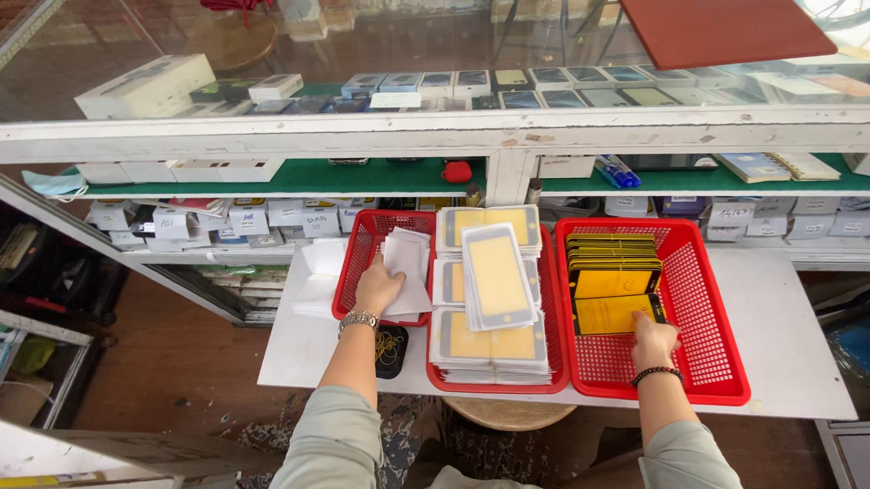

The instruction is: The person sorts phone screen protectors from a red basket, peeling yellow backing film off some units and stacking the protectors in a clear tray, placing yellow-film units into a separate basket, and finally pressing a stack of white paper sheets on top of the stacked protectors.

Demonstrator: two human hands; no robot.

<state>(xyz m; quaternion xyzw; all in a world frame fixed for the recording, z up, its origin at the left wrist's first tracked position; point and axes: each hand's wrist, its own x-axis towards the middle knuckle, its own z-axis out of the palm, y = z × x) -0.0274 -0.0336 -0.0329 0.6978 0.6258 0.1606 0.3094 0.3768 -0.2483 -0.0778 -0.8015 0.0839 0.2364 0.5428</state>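
The grey sleeves (348, 446) are seen nearest; the left hand (378, 287) is laid flat on white sheets (407, 263) in the left red basket (353, 260); the right hand (654, 342) is closed on a yellow-black packet (613, 313), long axis leftward, in the right red basket (705, 325).

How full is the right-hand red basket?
Partly full: the right red basket holds black-and-yellow packets stacked along its left side only; bare mesh shows on its right and front. The right hand touches them.
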